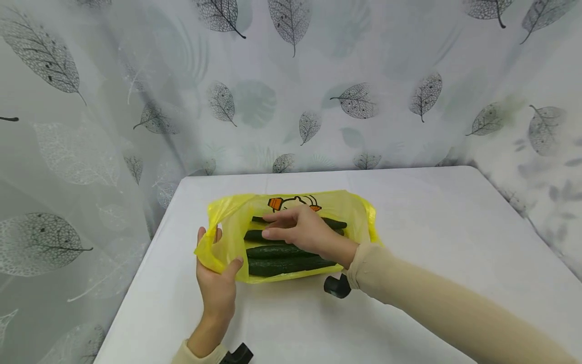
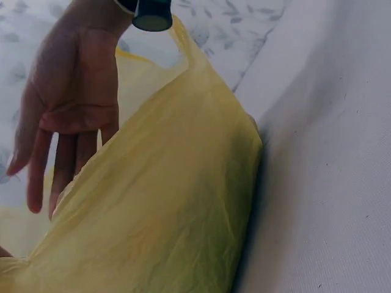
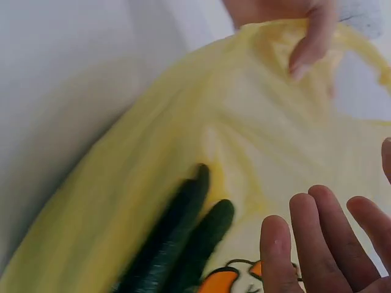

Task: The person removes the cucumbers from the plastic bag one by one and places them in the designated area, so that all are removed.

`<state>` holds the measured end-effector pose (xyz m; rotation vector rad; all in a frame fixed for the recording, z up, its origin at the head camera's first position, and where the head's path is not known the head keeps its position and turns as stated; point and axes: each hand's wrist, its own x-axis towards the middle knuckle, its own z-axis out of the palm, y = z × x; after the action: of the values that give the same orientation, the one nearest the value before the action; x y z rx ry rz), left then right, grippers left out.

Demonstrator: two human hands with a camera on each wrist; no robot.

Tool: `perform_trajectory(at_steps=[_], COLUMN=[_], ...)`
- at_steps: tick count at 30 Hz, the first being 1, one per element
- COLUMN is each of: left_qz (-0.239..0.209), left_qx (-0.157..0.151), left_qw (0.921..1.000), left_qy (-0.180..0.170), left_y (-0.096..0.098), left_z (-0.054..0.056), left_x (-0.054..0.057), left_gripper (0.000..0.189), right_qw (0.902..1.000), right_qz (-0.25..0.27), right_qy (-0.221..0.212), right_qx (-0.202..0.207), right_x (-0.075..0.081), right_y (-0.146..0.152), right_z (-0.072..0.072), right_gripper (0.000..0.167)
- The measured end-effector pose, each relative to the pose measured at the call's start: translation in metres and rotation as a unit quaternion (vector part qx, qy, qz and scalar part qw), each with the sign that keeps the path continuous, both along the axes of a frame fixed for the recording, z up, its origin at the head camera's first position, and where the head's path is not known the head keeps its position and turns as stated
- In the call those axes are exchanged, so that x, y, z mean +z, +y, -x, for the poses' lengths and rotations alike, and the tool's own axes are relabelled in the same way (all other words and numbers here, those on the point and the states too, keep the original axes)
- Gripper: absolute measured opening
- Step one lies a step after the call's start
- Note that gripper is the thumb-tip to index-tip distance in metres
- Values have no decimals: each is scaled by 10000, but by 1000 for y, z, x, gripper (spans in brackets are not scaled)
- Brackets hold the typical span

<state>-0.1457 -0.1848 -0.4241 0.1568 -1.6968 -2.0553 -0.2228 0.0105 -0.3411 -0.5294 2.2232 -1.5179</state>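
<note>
Cucumbers [image 1: 282, 266], dark green, at least four: lying lengthwise inside the bag; rear ones partly covered by the right hand, exact count uncertain.
Bag [image 1: 234, 217], yellow plastic: on the tabletop [image 1: 432, 217], mouth spread; print [image 1: 275, 203] in orange and black, partly covered. Contents only a dim green through the plastic in the left wrist view.
Left hand [image 1: 217, 290]: gripping the bag's left edge, some fingers obscured by it.
Right hand [image 1: 300, 230]: above the cucumbers, fingers loosely extended, holding nothing; contact cannot be told.
Sleeves [image 1: 445, 298]: beige, cut off by the frame.
</note>
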Motion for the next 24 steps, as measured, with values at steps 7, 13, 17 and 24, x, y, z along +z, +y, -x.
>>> perform_trajectory(at_steps=[7,13,17,24], left_qz=[58,-24,-38,-74], left_qx=[-353,-461,-503,-569], left_qw=[9993,9989,9986,9983], left_qy=[52,100,133,140], left_y=[3,7,9,11], left_z=[-5,-9,-9,-10], left_x=[1,3,4,7], left_gripper=[97,101,102,106], right_qw=[9989,9972,9958,9923], right_qz=[-372,-677,-837,-1171], right_qy=[261,217,205,240], right_qx=[67,234,315,329], right_x=[-32,-50,-57,-64], right_y=[0,5,7,10], right_z=[4,3,1,-2], right_gripper=[43,44,44,45])
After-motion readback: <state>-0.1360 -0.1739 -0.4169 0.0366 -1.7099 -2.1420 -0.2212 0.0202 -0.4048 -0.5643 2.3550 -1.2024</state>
